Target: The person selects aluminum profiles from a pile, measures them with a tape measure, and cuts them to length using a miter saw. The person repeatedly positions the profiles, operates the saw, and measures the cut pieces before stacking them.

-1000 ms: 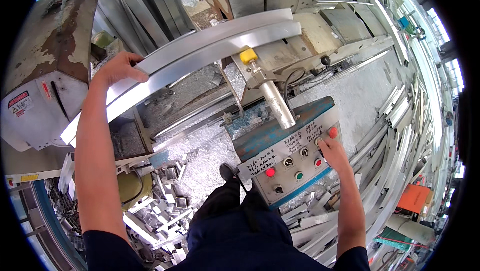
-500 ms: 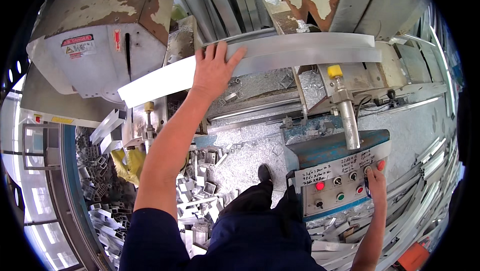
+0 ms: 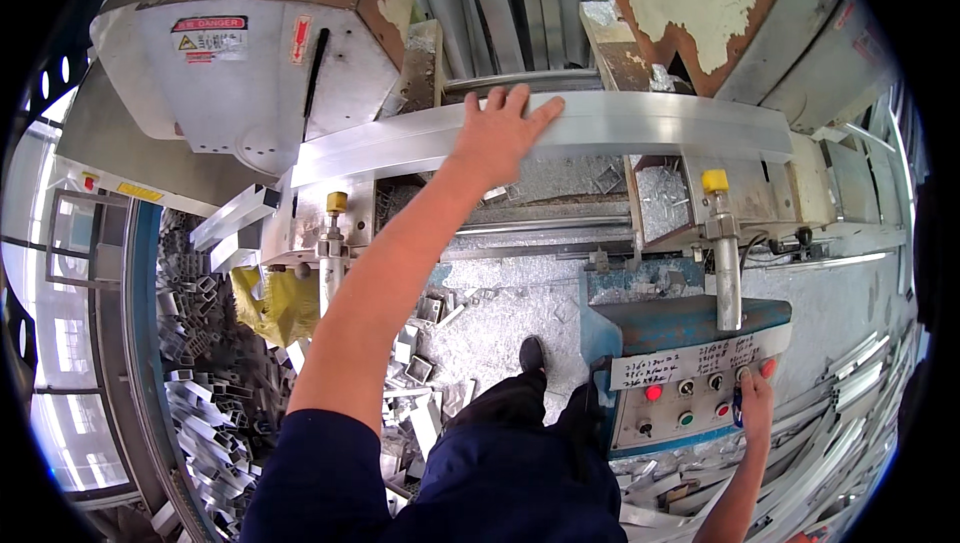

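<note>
A long silvery aluminium profile (image 3: 660, 121) lies across the two beds of a double-headed saw. My left hand (image 3: 497, 143) rests on it left of its middle, fingers spread over the top. At the lower right, my right hand (image 3: 757, 405) is at the upper right of a control panel (image 3: 650, 431). Its fingers are closed on a small selector knob, mostly hidden by them. A dark blue object shows along that hand's edge; its kind is unclear. Yellow-tipped clamp cylinders stand before the profile, a left one (image 3: 334, 243) and a right one (image 3: 724, 253).
Worn saw housings flank the profile, a left one (image 3: 240, 73) with a blade slot and a right one (image 3: 710, 3). Offcuts (image 3: 205, 423) pile up at lower left, beside a yellow bag (image 3: 275, 308). Long scrap strips (image 3: 830, 433) cover the floor at right.
The whole view has shifted, so the machine appears farther right. The profile's left end sits slightly farther back from the left clamp. My left hand stays on the profile, my right at the panel.
</note>
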